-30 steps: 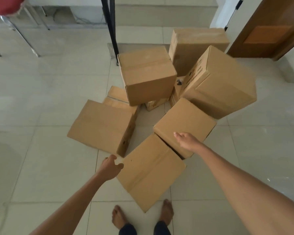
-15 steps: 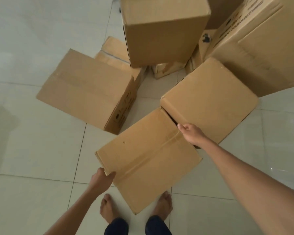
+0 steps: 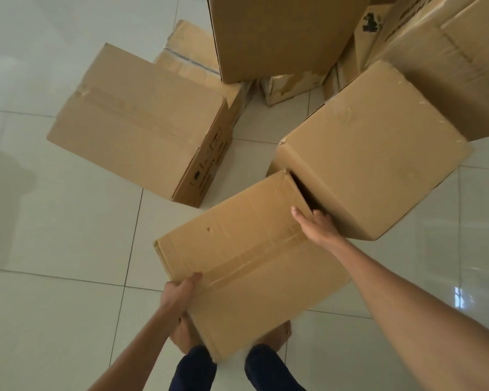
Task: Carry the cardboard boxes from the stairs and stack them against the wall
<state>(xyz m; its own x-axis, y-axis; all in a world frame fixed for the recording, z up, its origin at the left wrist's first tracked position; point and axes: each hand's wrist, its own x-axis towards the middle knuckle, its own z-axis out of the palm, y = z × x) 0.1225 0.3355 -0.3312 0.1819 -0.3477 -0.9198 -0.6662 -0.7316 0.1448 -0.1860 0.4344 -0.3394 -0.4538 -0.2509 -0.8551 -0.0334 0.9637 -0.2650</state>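
A brown cardboard box point(image 3: 246, 258) with a taped seam lies at my feet, turned at an angle. My left hand point(image 3: 181, 292) grips its near-left edge, thumb on top. My right hand point(image 3: 316, 224) holds the far-right edge, fingers curled into the dark gap against a second box point(image 3: 373, 153). A third box point(image 3: 141, 122) lies to the left on the floor. A tall box point(image 3: 280, 32) stands behind, and a printed box point(image 3: 446, 52) leans at the upper right.
Pale tiled floor point(image 3: 54, 235) stretches to the left and right of the pile. Flattened or torn cardboard pieces point(image 3: 187, 55) lie between the rear boxes. My bare feet point(image 3: 277, 334) stand partly under the held box.
I have leaned in closer to the pile. Both hands went from hovering beside the nearest box to gripping its opposite edges, and its near corner now covers my feet.
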